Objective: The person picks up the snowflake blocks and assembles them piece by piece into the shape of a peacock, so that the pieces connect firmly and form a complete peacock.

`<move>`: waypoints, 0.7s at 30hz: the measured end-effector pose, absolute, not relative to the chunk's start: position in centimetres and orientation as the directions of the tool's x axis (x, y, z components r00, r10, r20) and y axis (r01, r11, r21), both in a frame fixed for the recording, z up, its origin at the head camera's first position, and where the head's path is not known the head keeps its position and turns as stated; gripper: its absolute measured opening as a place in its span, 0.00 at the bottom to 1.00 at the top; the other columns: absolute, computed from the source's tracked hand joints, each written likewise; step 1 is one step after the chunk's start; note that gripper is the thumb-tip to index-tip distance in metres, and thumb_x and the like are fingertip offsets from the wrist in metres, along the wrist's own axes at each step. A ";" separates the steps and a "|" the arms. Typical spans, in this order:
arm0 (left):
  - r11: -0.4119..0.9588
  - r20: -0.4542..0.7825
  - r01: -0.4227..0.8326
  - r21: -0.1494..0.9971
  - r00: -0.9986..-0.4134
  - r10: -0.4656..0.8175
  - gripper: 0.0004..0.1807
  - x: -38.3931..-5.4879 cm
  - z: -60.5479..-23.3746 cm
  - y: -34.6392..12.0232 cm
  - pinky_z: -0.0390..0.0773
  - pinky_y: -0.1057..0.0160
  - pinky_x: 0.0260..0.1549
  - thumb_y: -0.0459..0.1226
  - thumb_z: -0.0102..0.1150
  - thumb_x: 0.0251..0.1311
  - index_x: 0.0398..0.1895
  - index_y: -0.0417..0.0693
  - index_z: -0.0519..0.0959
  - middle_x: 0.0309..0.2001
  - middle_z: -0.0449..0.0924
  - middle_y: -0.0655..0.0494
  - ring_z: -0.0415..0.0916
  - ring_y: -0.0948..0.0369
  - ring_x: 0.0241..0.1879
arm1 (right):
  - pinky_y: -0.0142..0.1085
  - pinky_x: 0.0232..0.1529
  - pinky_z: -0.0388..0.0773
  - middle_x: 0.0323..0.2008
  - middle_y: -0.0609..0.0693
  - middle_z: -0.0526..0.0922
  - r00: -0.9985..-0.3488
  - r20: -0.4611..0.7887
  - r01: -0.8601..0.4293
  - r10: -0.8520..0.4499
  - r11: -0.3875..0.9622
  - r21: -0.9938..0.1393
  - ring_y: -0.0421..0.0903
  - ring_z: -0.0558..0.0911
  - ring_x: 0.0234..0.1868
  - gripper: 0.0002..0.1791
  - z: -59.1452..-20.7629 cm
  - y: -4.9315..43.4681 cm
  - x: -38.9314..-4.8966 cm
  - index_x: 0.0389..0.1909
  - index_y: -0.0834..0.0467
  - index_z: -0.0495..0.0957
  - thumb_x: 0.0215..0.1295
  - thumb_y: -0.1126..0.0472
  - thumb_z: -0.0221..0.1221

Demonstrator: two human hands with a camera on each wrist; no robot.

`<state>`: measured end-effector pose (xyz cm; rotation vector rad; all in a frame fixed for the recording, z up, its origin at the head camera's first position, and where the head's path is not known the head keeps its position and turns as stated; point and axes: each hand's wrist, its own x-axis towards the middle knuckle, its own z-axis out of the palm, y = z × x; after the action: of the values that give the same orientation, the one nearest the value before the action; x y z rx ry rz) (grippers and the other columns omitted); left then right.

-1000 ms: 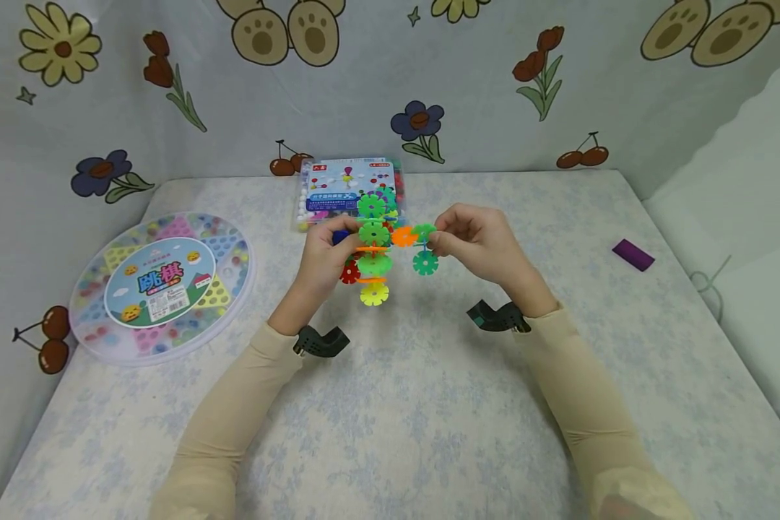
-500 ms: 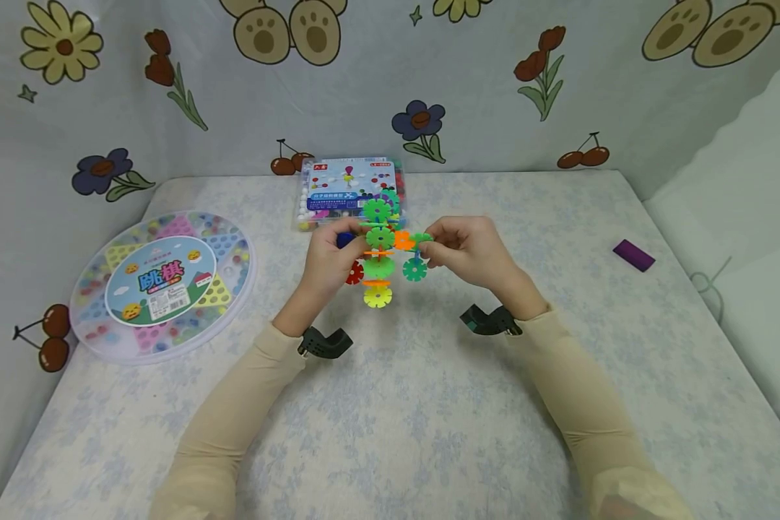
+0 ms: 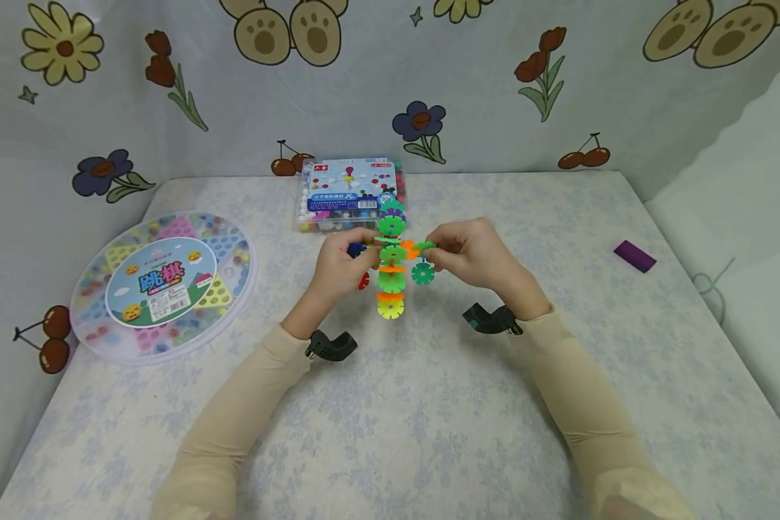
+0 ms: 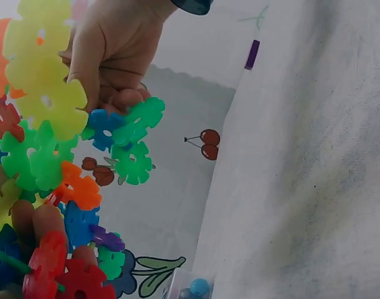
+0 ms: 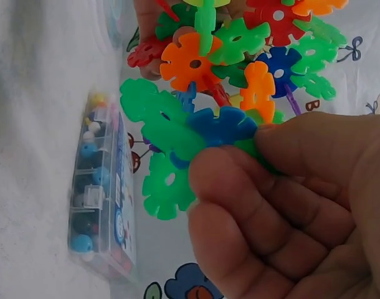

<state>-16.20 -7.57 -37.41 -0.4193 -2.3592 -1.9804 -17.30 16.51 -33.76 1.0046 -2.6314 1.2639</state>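
Observation:
Both hands hold up a colourful build of interlocking snowflake discs (image 3: 392, 280) over the table. My left hand (image 3: 341, 269) grips its left side, fingers among red and blue discs (image 4: 81, 225). At the right side, my right hand (image 3: 471, 249) pinches a small cluster between thumb and fingers. That cluster has a blue disc (image 5: 221, 126) and green discs (image 5: 168, 180). Beside it sits an orange disc (image 5: 258, 90); whether the two are joined I cannot tell. Green, orange and yellow discs run down the build's middle. Fingers hide part of the cluster and the left side.
Behind the build lies a clear plastic case (image 3: 351, 191) of coloured balls with a printed label. A round Chinese checkers set (image 3: 162, 285) lies on the left of the table (image 3: 422, 433). Far right is a purple block (image 3: 635, 256). A printed cloth hangs at the back.
My left hand has moved right and slightly nearer with the build, which has turned a little. The right hand first shifted left with its cluster, then stayed almost still. The hands are closer together.

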 end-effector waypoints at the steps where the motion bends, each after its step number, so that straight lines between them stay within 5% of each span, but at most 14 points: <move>1: 0.149 0.199 0.228 0.962 -0.962 0.188 0.11 -16.2 -37.5 -7.6 0.76 0.68 0.22 0.27 0.54 0.65 0.45 0.29 0.82 0.35 0.82 0.34 0.75 0.61 0.25 | 0.27 0.26 0.79 0.25 0.56 0.88 -0.791 0.303 -0.570 -0.532 0.459 -0.682 0.48 0.85 0.23 0.03 -33.8 16.5 -17.3 0.32 0.64 0.87 0.64 0.71 0.65; 10: 0.118 0.177 0.195 0.974 -0.973 0.147 0.12 -16.6 -38.2 -7.4 0.81 0.64 0.30 0.29 0.51 0.67 0.48 0.30 0.80 0.41 0.81 0.36 0.78 0.59 0.31 | 0.37 0.36 0.88 0.31 0.60 0.89 -0.844 0.188 -0.443 -0.503 0.454 -0.773 0.56 0.89 0.31 0.06 -34.4 16.4 -18.4 0.37 0.66 0.86 0.69 0.69 0.61; 17: 0.140 0.040 0.065 0.988 -0.985 0.170 0.12 -16.7 -40.7 -6.4 0.72 0.64 0.37 0.29 0.44 0.70 0.50 0.37 0.76 0.51 0.77 0.43 0.66 0.62 0.30 | 0.46 0.42 0.88 0.35 0.60 0.89 -0.860 0.000 -0.307 -0.510 0.519 -0.798 0.61 0.88 0.37 0.06 -37.3 17.5 -20.9 0.40 0.64 0.84 0.70 0.67 0.60; 21: 0.120 -0.052 -0.029 0.992 -0.980 0.194 0.10 -16.4 -42.0 -6.2 0.72 0.67 0.38 0.27 0.48 0.67 0.49 0.38 0.75 0.44 0.80 0.48 0.70 0.63 0.35 | 0.44 0.42 0.88 0.37 0.61 0.89 -0.843 -0.111 -0.222 -0.527 0.528 -0.820 0.56 0.89 0.39 0.06 -38.6 18.4 -21.6 0.42 0.65 0.84 0.70 0.67 0.61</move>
<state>-16.36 -6.20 -41.99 -0.1848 -2.4706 -2.1953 -21.64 18.37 -38.59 0.7763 -3.0399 1.5402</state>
